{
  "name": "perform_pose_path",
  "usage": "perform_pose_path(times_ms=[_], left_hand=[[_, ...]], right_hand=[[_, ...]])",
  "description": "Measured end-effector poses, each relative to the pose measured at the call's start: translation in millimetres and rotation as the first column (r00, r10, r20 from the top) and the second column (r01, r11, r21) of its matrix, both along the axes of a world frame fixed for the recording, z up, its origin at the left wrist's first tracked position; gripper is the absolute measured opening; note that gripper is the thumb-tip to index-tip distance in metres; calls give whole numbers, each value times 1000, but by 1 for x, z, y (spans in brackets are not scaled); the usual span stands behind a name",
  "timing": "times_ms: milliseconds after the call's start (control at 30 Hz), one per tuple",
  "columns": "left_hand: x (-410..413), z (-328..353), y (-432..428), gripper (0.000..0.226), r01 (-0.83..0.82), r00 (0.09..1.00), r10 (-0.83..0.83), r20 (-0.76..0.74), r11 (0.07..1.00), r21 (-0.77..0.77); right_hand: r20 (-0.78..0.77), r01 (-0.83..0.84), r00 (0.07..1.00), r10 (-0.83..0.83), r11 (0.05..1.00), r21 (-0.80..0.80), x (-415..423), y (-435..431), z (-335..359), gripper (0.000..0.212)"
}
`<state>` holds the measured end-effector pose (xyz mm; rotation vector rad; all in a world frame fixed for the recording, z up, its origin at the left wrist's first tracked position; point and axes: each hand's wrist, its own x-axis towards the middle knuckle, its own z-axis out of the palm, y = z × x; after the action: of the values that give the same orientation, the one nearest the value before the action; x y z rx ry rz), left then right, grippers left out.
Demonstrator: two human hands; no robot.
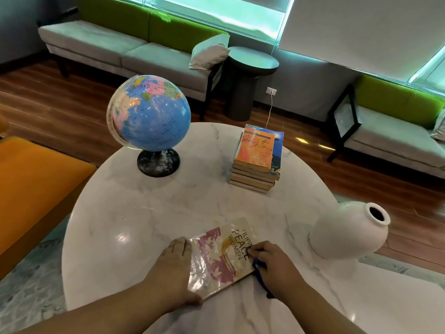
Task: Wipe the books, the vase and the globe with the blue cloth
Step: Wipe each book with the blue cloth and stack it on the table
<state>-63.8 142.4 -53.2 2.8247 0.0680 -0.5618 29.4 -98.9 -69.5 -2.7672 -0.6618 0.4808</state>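
A single book (222,256) with a cream and maroon cover lies flat near the table's front edge. My left hand (174,268) holds its left edge, fingers straight along the side and thumb at the near corner. My right hand (271,262) grips the bunched blue cloth (260,273) against the book's right edge; most of the cloth is hidden under the hand. A stack of several books (256,159) stands at the back right. The blue globe (149,114) on its black base stands at the back left. A white vase (349,231) sits at the right.
All of this rests on a round white marble table (144,213). An orange seat (36,184) adjoins it on the left. Grey and green sofas (125,49) and a dark round side table (250,68) line the far wall across a wooden floor.
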Motion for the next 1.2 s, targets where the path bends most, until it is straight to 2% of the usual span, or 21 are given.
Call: perform_pose_path(times_ms=[133,200,300,467,633,767,900,967,1067,1200], left_hand=[[2,0,0,135,-1,1000,1,3,1000,-2],[1,0,0,134,0,1000,0,3,1000,4],[0,-1,0,134,1,1000,-1,10,1000,0],[0,-3,0,136,-14,1000,15,27,1000,-24],[0,-5,1,136,-11,1000,11,10,1000,-18],[1,-4,0,135,-12,1000,12,13,1000,-5],[1,-6,0,135,-8,1000,8,11,1000,-4],[1,-6,1,134,-11,1000,11,12,1000,-5],[2,-6,1,134,-10,1000,10,20,1000,-6],[1,-8,1,135,-12,1000,12,20,1000,-7]], right_hand=[[70,81,994,-81,997,7,12,1,1,47],[70,42,997,-42,999,-6,13,5,0,50],[-23,19,1000,-19,1000,-8,16,0,0,43],[53,-21,998,25,997,-78,28,3,8,50],[-14,-114,993,113,987,-115,34,2,15,46],[14,-90,995,94,981,-173,41,17,17,60],[-34,-178,984,175,974,-140,40,15,17,49],[-74,-161,986,152,979,-125,41,10,21,48],[-14,-113,994,113,981,-158,36,17,18,58],[-27,-231,973,229,970,-73,23,21,7,33]])
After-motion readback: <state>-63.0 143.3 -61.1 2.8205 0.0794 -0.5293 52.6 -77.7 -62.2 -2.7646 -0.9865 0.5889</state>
